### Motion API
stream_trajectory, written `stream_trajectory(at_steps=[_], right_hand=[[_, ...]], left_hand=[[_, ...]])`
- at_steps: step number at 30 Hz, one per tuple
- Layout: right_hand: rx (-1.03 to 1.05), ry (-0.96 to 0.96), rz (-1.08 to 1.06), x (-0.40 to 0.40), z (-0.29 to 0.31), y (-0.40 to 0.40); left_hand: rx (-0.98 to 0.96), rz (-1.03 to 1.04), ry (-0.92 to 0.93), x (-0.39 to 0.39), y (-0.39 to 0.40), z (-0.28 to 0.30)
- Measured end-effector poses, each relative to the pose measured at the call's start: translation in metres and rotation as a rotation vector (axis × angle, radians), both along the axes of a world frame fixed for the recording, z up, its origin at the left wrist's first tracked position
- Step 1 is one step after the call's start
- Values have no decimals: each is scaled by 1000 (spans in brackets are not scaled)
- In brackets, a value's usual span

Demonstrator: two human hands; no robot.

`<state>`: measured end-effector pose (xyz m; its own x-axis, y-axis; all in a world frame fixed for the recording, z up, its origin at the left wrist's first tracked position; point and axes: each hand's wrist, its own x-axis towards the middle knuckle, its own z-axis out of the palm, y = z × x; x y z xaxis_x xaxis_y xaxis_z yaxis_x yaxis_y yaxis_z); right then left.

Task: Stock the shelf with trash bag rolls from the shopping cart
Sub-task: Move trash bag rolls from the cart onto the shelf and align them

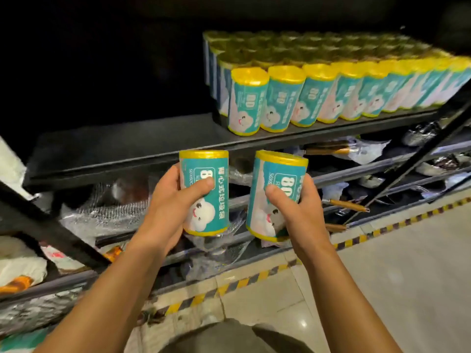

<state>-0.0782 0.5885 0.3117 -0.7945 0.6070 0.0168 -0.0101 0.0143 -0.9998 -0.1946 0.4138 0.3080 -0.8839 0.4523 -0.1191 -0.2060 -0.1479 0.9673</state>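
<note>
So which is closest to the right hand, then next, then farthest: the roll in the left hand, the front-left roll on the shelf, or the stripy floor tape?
From the right hand:
1. Roll in the left hand, just to its left.
2. Front-left roll on the shelf, above it.
3. Stripy floor tape, off to the right; its nearest stretch runs close, so 2 and 3 are hard to rank.

The roll at nine o'clock [205, 192] is teal with yellow ends, white lettering and a white cartoon face with a pink mouth; the roll at three o'clock [276, 194] shows the same print; the shelved rolls at one o'clock [331, 90] match; the shelf [122, 146] is black; the floor [395, 276] is pale beige, edged by yellow-and-black striped tape [254, 277].
</note>
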Motion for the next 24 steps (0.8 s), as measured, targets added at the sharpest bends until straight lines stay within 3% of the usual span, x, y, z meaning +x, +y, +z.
stream_trajectory(at_steps=[7, 12, 21, 24], right_hand=[[69, 121, 19, -55, 17, 14], [120, 202, 26, -82, 28, 18], [167, 220, -2, -110, 27, 16], [169, 210, -14, -116, 23, 13]], left_hand=[[77, 123, 227, -70, 37, 33], [9, 202, 398, -119, 53, 42], [-388, 349, 557, -208, 82, 24], [-401, 366, 585, -236, 94, 21]])
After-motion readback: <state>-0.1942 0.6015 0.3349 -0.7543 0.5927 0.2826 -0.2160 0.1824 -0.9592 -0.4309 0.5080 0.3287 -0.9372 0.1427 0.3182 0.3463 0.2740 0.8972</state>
